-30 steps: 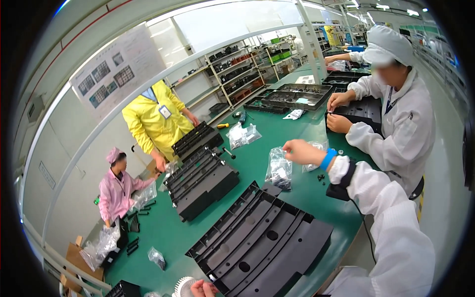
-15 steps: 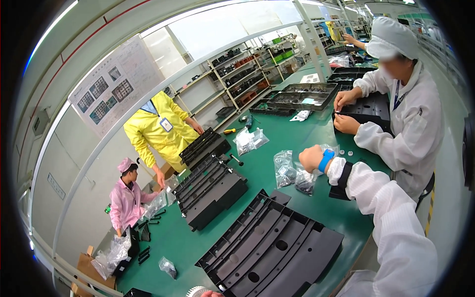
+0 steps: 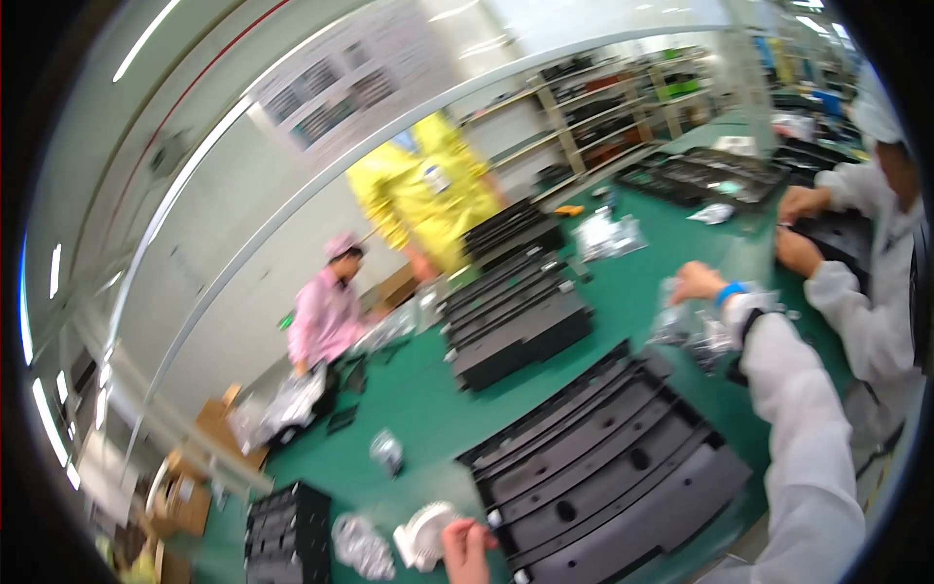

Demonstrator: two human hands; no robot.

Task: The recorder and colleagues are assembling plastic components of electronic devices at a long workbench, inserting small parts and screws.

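Note:
My left hand [image 3: 468, 551] is at the lower edge, its fingers curled together by the left end of a large black ribbed plastic panel [image 3: 623, 477]. What it pinches, if anything, is too blurred to make out. Beside it lies a white round part [image 3: 425, 534] with a ridged rim. Beyond the panel's far right corner, my right hand [image 3: 699, 282], with a blue wrist band [image 3: 731, 293], hangs over clear plastic bags [image 3: 671, 324] of small parts. Its fingers point down and are drawn together; their tips are blurred against the bags.
Further black housings [image 3: 520, 326] stand on the green table [image 3: 418, 419]; another [image 3: 288, 533] is at the near left. Small bags [image 3: 386, 452] lie between. A co-worker in white [image 3: 856, 253] works at right; people in yellow [image 3: 423, 195] and pink [image 3: 326, 311] are across the table.
The view has swung left, so the scene sits further right and more of the near left table shows. My left hand has come further into view. My right hand remains by the bags, fingers now lowered.

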